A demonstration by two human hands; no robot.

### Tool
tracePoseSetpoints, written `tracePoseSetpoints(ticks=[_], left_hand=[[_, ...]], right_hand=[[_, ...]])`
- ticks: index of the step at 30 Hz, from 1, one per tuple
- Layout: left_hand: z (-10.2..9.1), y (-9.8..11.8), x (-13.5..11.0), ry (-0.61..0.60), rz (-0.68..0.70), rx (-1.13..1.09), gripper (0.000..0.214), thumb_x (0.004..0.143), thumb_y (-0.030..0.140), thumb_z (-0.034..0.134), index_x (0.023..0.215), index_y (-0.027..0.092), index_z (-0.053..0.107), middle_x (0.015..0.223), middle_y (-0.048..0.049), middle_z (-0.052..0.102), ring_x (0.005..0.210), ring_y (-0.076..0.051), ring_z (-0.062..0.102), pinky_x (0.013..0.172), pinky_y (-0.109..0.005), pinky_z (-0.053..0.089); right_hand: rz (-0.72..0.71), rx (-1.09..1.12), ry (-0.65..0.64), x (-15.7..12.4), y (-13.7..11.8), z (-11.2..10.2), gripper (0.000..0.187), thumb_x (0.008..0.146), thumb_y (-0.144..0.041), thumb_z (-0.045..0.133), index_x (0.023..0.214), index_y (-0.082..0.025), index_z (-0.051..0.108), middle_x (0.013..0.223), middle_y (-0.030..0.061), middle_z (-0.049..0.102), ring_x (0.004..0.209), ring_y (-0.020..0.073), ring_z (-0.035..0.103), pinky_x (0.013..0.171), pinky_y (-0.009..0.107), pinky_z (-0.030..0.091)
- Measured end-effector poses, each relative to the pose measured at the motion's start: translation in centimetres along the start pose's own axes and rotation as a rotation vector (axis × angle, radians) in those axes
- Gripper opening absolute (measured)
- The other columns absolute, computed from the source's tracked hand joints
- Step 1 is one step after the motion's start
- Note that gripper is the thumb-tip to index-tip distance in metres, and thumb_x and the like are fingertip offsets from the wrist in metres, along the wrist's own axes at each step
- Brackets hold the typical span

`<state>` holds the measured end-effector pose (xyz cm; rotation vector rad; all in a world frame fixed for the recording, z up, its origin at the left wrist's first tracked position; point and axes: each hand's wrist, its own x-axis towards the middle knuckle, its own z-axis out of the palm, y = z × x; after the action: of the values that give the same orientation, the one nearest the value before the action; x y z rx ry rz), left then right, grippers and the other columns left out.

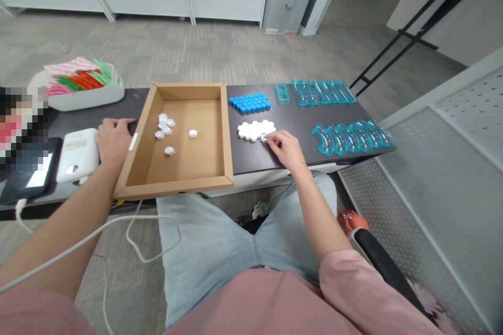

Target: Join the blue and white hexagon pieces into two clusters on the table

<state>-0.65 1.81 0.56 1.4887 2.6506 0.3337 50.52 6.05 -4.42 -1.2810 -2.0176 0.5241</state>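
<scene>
My right hand (286,148) rests on the dark table (298,123), fingertips pinched on a white hexagon tile at the near right edge of a cluster of white hexagon tiles (254,129). Behind it lies a cluster of blue hexagon tiles (250,102). My left hand (113,138) lies knuckles up, fingers curled, against the left wall of an open cardboard box (226,131); nothing shows in it. Several loose white tiles (165,124) lie inside the box.
Clear teal curved track pieces lie in two rows, at the back (324,92) and at the front right (353,136). A white device (77,154) with a cable, a dark tablet (29,172) and a white tub of coloured pieces (80,84) sit at the left.
</scene>
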Motion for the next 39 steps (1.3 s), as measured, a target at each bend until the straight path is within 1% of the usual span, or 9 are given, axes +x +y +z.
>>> tracePoseSetpoints(ticks=[4,9,13,20,25,31,35,37,39], left_hand=[[0.1,-0.1,0.2,-0.001,-0.005,-0.005,0.072,0.113,0.043,0.045,0.174,0.012,0.067,0.168,-0.0313,0.056,0.156,-0.049,0.052,0.135,-0.064,0.042],[0.5,-0.6,0.5,0.007,0.002,-0.005,0.071,0.108,0.034,0.048,0.172,0.013,0.069,0.168,-0.0298,0.057,0.153,-0.047,0.052,0.134,-0.065,0.044],[0.6,-0.9,0.6,0.012,0.022,-0.010,0.074,0.104,0.037,0.052,0.171,0.012,0.069,0.168,-0.0309,0.057,0.152,-0.049,0.051,0.133,-0.066,0.044],[0.4,-0.7,0.4,0.004,0.013,-0.013,0.071,0.109,0.039,0.047,0.171,0.013,0.068,0.168,-0.0315,0.057,0.155,-0.050,0.051,0.134,-0.066,0.043],[0.0,-0.2,0.0,-0.009,0.009,-0.003,0.071,0.111,0.036,0.045,0.174,0.012,0.066,0.170,-0.0322,0.055,0.158,-0.049,0.051,0.135,-0.066,0.043],[0.1,-0.2,0.0,-0.014,0.016,-0.006,0.071,0.112,0.038,0.046,0.175,0.010,0.065,0.172,-0.0326,0.054,0.159,-0.050,0.051,0.135,-0.065,0.041],[0.7,-0.9,0.4,0.021,0.036,-0.038,0.064,0.111,0.036,0.054,0.170,0.016,0.069,0.168,-0.0315,0.059,0.155,-0.048,0.053,0.131,-0.064,0.043],[0.9,-1.1,0.5,0.029,0.046,-0.052,0.062,0.110,0.036,0.057,0.168,0.016,0.071,0.167,-0.0315,0.060,0.153,-0.047,0.053,0.129,-0.063,0.042],[1.0,-1.1,0.4,0.029,0.048,-0.058,0.063,0.111,0.038,0.058,0.168,0.015,0.070,0.167,-0.0317,0.059,0.151,-0.046,0.054,0.127,-0.060,0.041]], right_hand=[[0.002,-0.025,0.000,0.0,-0.2,0.0,0.021,0.110,-0.021,0.076,0.119,-0.028,0.093,0.101,0.0053,0.078,0.082,0.0226,0.069,0.092,0.037,0.061],[0.002,-0.035,0.005,-0.1,-0.1,0.1,0.023,0.110,-0.021,0.075,0.122,-0.028,0.093,0.101,0.0055,0.078,0.082,0.0225,0.069,0.093,0.037,0.061],[0.001,-0.015,0.016,-0.1,0.0,0.2,0.021,0.109,-0.021,0.077,0.121,-0.027,0.093,0.101,0.0053,0.077,0.081,0.0226,0.069,0.092,0.038,0.062],[0.007,-0.001,0.025,-0.1,-0.1,0.2,0.019,0.108,-0.025,0.077,0.120,-0.027,0.092,0.099,0.0053,0.078,0.079,0.0226,0.067,0.090,0.038,0.062],[0.026,0.044,0.043,-0.3,-0.4,0.3,0.024,0.105,-0.027,0.077,0.126,-0.026,0.090,0.101,0.0048,0.079,0.076,0.0215,0.067,0.089,0.038,0.062],[0.021,0.093,0.119,-1.1,-0.7,0.0,0.025,0.107,-0.039,0.074,0.124,-0.026,0.086,0.097,0.0037,0.078,0.069,0.0203,0.061,0.080,0.038,0.060],[-0.019,0.104,0.093,-1.2,-2.5,-0.1,0.022,0.112,-0.043,0.070,0.121,-0.029,0.085,0.097,0.0049,0.079,0.076,0.0238,0.065,0.081,0.040,0.061],[-0.120,0.117,0.019,-0.6,-4.6,0.2,0.021,0.115,-0.041,0.069,0.121,-0.030,0.085,0.103,0.0070,0.081,0.085,0.0265,0.070,0.085,0.042,0.061],[-0.257,0.106,-0.108,1.0,-7.4,1.2,0.020,0.118,-0.038,0.069,0.122,-0.030,0.086,0.111,0.0085,0.081,0.096,0.0282,0.073,0.093,0.043,0.061]])
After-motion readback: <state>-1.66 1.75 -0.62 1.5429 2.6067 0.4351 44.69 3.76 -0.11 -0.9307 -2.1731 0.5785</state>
